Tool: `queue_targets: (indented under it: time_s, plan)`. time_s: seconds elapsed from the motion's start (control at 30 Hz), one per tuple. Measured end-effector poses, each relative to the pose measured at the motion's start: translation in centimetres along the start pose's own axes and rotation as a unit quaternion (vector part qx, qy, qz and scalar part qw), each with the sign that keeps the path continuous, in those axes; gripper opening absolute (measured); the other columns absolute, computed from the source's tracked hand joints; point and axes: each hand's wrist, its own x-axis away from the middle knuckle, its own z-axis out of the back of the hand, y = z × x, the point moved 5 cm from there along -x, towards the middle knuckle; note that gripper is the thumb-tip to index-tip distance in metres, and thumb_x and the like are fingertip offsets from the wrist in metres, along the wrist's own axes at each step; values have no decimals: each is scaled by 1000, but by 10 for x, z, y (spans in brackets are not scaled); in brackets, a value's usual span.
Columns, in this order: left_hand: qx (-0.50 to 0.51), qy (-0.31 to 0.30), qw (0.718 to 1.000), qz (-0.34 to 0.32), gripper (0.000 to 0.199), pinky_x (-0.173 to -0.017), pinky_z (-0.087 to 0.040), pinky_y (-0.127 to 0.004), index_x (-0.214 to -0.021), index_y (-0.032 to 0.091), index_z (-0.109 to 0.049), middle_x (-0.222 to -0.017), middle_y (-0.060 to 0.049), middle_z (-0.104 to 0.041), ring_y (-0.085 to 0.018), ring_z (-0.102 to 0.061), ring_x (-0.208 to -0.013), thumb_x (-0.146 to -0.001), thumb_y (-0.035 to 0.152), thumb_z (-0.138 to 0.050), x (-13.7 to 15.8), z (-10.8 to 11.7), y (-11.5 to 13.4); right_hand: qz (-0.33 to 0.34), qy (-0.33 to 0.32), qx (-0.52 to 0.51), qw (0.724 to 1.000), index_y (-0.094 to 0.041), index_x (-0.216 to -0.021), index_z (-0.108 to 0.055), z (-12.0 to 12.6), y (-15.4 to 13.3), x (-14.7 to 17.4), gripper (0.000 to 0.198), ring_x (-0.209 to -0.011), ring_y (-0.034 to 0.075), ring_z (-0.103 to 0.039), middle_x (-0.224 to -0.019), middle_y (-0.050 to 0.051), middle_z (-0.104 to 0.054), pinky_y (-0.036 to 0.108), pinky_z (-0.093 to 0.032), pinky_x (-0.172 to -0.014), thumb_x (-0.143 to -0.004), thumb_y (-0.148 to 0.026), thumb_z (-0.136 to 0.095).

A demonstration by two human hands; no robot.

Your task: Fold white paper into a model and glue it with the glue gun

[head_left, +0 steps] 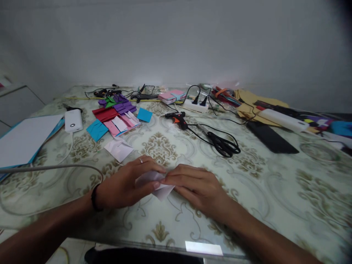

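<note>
Two hands: left hand (128,183) and right hand (199,186), each pinching the folded white paper (164,191) between thumb and fingers.
Paper's place: over the tabletop's near middle; cannot tell whether it touches.
Tabletop (255,216): pale green, glossy, printed with brown damask motifs and grey scrolls.
Wall (176,44): plain grey, behind the far edge.
Midway back: hot glue gun (179,120), white power strip (195,106) behind it.
Floor (75,249): pale, below the near left edge.

Table (269,205), floral-patterned surface.
Bears: hot-glue gun (180,120), white power bank (73,121), black smartphone (271,137), power strip (190,105), folded blue paper (97,129).
</note>
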Motion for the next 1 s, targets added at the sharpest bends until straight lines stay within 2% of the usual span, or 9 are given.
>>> queue_targets:
  time_s: [0.1,0.2,0.33,0.43,0.6,0.77,1.0]
  plan:
    - [-2,12,999,29,11,-82,-49,-30,-99,18,-65,-93,-4,-66,-18,-61,-89,-93,28,-63,0,-1,-5,-28,8,-10,1000,-22,-113,-70,0,2,0,21,-90,16,-72,-99,6,-77,26,-59,-82,-96,-14,-60]
    - [9,28,999,34,10,-84,-50,-29,-89,18,-66,-95,-4,-65,-16,-63,-91,-93,26,-64,-1,1,-5,-81,17,-38,996,-23,-112,-69,2,5,-2,20,-92,18,-72,-101,6,-76,28,-58,-83,-92,-19,-67]
    - [5,23,1000,16,7,-99,-48,-34,-90,20,-70,-121,-8,-66,-20,-64,-112,-92,24,-64,0,1,-2,-94,10,-97,991,-21,-103,-71,2,4,-6,13,-95,20,-71,-101,8,-75,32,-57,-86,-91,-20,-67]
    - [-15,6,1000,19,10,-102,-48,-37,-95,21,-72,-126,-8,-66,-22,-63,-116,-93,23,-62,2,-1,-3,-99,12,-110,989,-20,-98,-72,1,5,-7,9,-93,19,-70,-99,7,-74,31,-56,-86,-89,-18,-69]
    - [-13,19,1000,13,12,-99,-48,-36,-84,17,-70,-118,-10,-66,-22,-62,-113,-92,22,-63,0,1,-1,-102,8,-108,989,-20,-96,-72,-1,5,-6,8,-91,18,-70,-99,7,-73,30,-56,-85,-89,-17,-69]
    - [-45,46,998,10,11,-92,-50,-33,-83,18,-71,-108,-8,-64,-19,-63,-102,-90,19,-63,-3,3,4,-111,24,-94,989,-22,-94,-74,0,7,-6,9,-93,19,-70,-102,8,-74,32,-56,-85,-90,-18,-67]
    - [-103,84,991,-11,12,-87,-52,-30,-79,17,-70,-107,-8,-63,-17,-64,-96,-88,14,-63,-1,3,9,-182,21,-111,977,-22,-89,-76,-3,18,-2,8,-82,17,-71,-90,4,-76,28,-54,-77,-92,-23,-68]
